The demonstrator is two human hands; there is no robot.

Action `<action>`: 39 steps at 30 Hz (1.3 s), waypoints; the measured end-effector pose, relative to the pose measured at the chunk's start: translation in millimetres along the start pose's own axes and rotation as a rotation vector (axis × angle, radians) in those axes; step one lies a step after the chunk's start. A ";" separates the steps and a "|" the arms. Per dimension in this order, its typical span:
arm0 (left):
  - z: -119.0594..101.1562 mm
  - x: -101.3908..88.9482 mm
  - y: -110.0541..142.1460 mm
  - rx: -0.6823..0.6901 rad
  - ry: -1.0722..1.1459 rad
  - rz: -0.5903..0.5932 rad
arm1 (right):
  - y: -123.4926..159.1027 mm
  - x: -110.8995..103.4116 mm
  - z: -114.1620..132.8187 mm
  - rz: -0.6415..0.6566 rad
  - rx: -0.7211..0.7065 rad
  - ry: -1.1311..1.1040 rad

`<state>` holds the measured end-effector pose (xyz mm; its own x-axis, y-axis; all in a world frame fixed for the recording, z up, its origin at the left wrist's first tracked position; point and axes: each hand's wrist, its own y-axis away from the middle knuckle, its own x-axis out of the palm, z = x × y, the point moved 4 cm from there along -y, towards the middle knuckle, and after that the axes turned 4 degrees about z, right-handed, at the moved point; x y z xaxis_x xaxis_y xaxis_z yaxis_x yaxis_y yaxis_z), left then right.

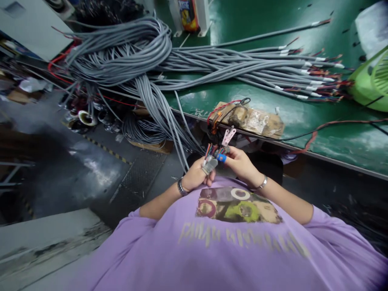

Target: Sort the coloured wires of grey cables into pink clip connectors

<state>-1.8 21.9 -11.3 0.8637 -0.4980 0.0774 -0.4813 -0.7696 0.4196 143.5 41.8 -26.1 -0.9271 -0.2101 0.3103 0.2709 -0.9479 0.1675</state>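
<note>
My left hand [196, 174] is closed around the end of a grey cable, where several thin coloured wires [209, 150] fan out. A flat grey piece [209, 165] covers the left thumb area; whether it is tape or a part I cannot tell. Close beside it, my right hand [244, 165] pinches at the same wires, with a blue band [222, 157] around its thumb. What lies between the right fingertips is partly hidden. A pale pink clip [228, 136] stands just beyond the fingers, at the bench edge.
Grey cables [121, 52] lie coiled on the green bench [330, 139], their stripped ends pointing right. A worn wooden block [251, 119] with red and black leads sits at the front edge. A green plastic fan-like housing [371, 81] is at right. More coiled cable [145, 129] lies below the bench.
</note>
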 end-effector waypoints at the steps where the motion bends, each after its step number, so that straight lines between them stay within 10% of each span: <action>1: 1.6 -1.4 -0.2 0.014 0.033 -0.045 | -0.2 -1.6 -3.1 -0.023 0.025 -0.034; 16: -3.4 -4.4 -4.7 -0.036 0.121 -0.070 | 1.7 1.2 -2.9 -0.025 0.073 -0.081; 28: -3.4 -3.6 -3.2 0.096 0.337 -0.392 | 11.6 3.1 -0.3 -0.015 0.015 0.007; 39: 0.4 1.6 -2.4 0.066 0.194 -0.309 | 4.0 6.5 5.5 0.017 -0.046 -0.055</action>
<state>0.6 22.8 -12.6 0.9791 -0.1575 0.1287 -0.1960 -0.8992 0.3911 140.0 38.0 -18.3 -0.9066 -0.2136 0.3639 0.2727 -0.9547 0.1188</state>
